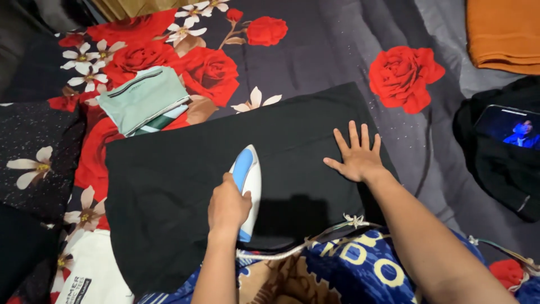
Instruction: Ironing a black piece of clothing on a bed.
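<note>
A black garment [169,180] lies spread flat across a bed covered by a dark sheet with red roses [315,50]. My left hand [226,207] grips the handle of a white and blue iron [247,174] that rests on the garment, its tip pointing away from me. My right hand [355,155] lies flat on the garment's right part, fingers spread, pressing the cloth down. The iron's braided cord [292,247] runs from its rear toward the right along the garment's near edge.
A folded mint-green garment [143,98] lies at the far left. Folded orange cloth [503,34] sits at the top right. A lit phone [509,126] rests on a black cloth pile at the right. A blue patterned cloth [349,264] covers the near side.
</note>
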